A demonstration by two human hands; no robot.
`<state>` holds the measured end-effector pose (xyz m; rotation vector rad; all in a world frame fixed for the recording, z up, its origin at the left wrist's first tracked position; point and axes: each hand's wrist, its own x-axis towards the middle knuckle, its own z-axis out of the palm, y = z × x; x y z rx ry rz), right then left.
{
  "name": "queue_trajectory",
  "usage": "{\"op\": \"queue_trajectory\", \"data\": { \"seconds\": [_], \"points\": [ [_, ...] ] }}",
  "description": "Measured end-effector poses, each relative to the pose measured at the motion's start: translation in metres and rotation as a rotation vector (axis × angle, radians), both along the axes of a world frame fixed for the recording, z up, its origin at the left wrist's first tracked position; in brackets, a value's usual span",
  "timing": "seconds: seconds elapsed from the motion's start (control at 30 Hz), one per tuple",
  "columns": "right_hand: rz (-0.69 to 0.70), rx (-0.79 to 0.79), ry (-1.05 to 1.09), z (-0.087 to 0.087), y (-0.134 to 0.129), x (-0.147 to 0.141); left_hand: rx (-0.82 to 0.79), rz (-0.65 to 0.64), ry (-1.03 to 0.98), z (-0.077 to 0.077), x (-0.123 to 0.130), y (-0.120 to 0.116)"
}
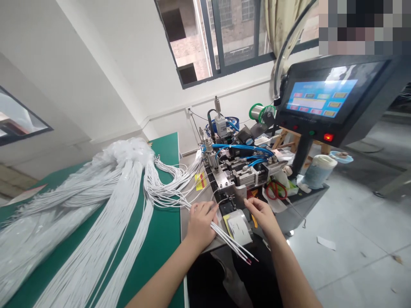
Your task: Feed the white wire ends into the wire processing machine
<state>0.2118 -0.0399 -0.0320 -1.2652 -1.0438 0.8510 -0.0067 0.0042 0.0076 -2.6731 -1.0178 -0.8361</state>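
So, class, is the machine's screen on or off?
On: the screen glows blue, and a red button below it is lit.

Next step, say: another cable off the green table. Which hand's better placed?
Probably the left hand: it is closer to the green table and the white cables there, though it holds a bunch. The right hand is farther off, by the metal plate of the machine.

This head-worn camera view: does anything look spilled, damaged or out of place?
Yes: a flat white scrap, perhaps paper, lies loose on the pale tiled floor, with a small brown scrap farther right. They look like stray litter, lying away from the machine with blue tubes. I see no obvious spill or damage.
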Motion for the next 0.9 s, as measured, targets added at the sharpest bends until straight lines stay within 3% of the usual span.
{"op": "queue_trajectory", "data": {
  "seconds": [0.1,0.2,0.43,0.57,0.73,0.9],
  "points": [
    [-0.018,0.012,-0.054,0.014,-0.011,0.001,0.005,0.057,0.004,0.001,0.001,0.002],
    [0.042,0.019,-0.167,0.032,-0.026,-0.001,0.014,0.025,-0.021,0.004,0.0,0.001],
    [0.525,0.163,-0.65,0.063,-0.054,-0.023,0.02,-0.069,-0.092,0.011,-0.003,-0.003],
    [0.655,0.235,-0.668,0.066,-0.055,-0.036,0.031,-0.064,-0.107,0.011,-0.004,-0.003],
    [0.541,0.309,-0.492,0.061,-0.05,-0.033,0.046,-0.173,-0.116,0.008,-0.007,-0.002],
    [0.19,0.277,-0.357,0.053,-0.047,-0.019,0.087,-0.254,-0.11,0.008,-0.01,-0.005]
  ]
}}
